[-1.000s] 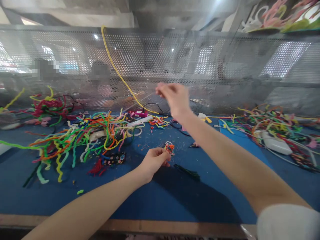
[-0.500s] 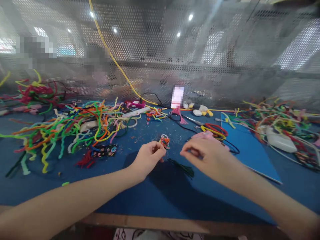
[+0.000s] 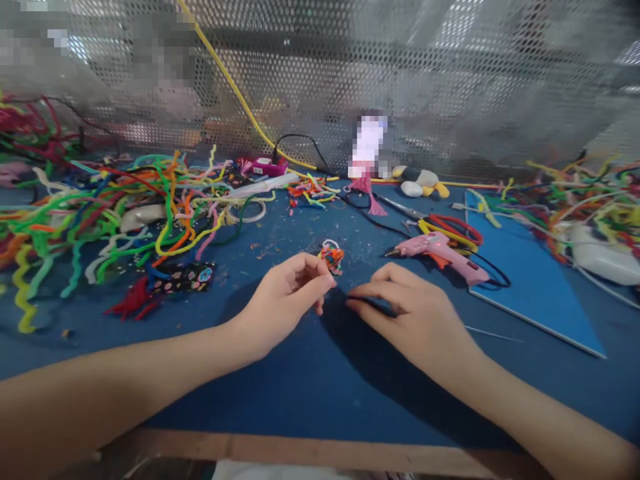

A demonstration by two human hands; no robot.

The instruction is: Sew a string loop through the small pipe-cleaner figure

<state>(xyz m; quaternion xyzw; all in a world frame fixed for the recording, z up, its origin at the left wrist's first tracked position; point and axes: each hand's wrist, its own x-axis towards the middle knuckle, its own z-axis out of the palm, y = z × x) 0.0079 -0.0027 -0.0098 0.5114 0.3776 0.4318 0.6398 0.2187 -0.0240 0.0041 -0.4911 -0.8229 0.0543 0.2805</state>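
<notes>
The right hand [image 3: 420,313], half-curled, its hold unclear, has neared the left hand [image 3: 280,300], still pinching a multicoloured bauble [image 3: 333,256].

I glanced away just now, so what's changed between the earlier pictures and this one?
The right hand came down from high in front of the mesh panel to beside the left hand. The dark green tassel no longer shows; I can't tell whether it was picked up. The left hand still holds the small multicoloured piece.
</notes>
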